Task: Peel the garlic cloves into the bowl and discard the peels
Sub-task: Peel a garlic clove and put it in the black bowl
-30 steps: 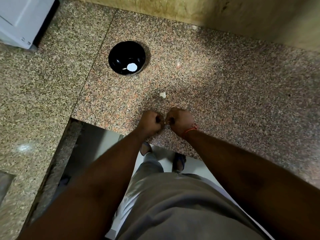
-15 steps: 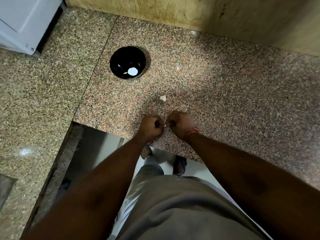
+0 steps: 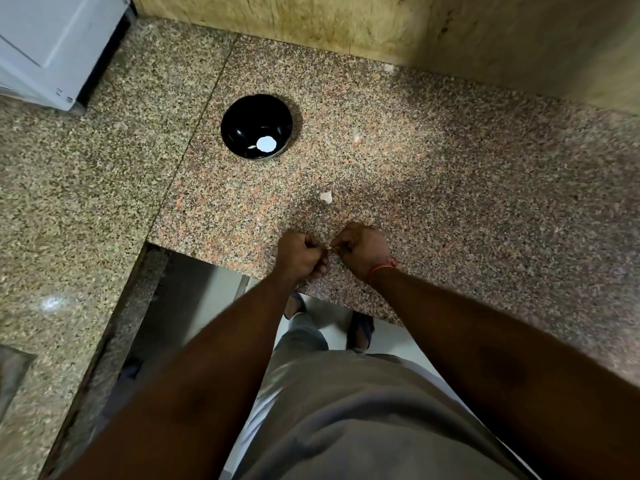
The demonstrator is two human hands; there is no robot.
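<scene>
My left hand (image 3: 300, 255) and my right hand (image 3: 362, 249) are curled close together over the front edge of the granite counter (image 3: 450, 188). Between their fingertips they pinch a small pale garlic clove (image 3: 328, 248), mostly hidden by the fingers. Just beyond the hands a white garlic clove (image 3: 326, 196) lies loose on the counter. Farther back and to the left stands a black bowl (image 3: 257, 125) with a small pale piece and a bright reflection at its bottom.
A white appliance (image 3: 59, 46) stands at the back left on the side counter. A tiled wall (image 3: 381, 26) runs along the back. The counter's front edge lies right under my hands, with my legs and feet below.
The hands have stayed together at the counter edge, working the clove with small finger movements. The camera has tilted slightly, so the bowl and the loose clove sit a little lower in view.
</scene>
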